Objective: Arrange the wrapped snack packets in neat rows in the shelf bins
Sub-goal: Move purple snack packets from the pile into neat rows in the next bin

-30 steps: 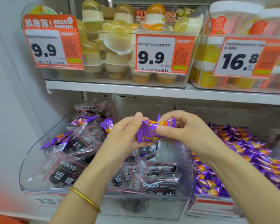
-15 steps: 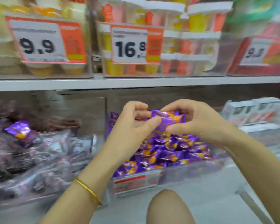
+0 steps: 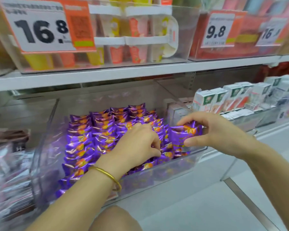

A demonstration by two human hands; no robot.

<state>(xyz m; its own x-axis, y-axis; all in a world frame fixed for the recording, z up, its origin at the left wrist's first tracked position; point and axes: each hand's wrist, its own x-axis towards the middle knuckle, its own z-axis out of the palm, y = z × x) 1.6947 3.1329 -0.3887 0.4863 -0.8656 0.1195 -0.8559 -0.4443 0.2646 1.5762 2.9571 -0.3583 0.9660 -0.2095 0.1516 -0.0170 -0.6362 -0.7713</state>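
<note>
- The right hand (image 3: 220,135) pinches one purple packet (image 3: 185,132) between thumb and fingers. It's just above the right end of the clear bin (image 3: 45,147), centre-right of the frame.
- The left hand (image 3: 137,144) is down among the packets at the bin's front right, fingers curled in. I honestly can't tell if that grip has one or is just holding a gap open.
- If it were me, I'd stand the packet up with its orange print facing like the packed rows (image 3: 93,135), then nudge it flush. That foil looks slippery, so the neighbours could tip.
- The left and middle rows look tidy; the right edge looks looser.
- The upper shelf (image 3: 107,72) carries cup desserts (image 3: 137,29) behind orange price tags (image 3: 40,30).
- There are white cartons (image 3: 223,97) at right and dark packets (image 3: 7,164) at far left, pretty blurry.
</note>
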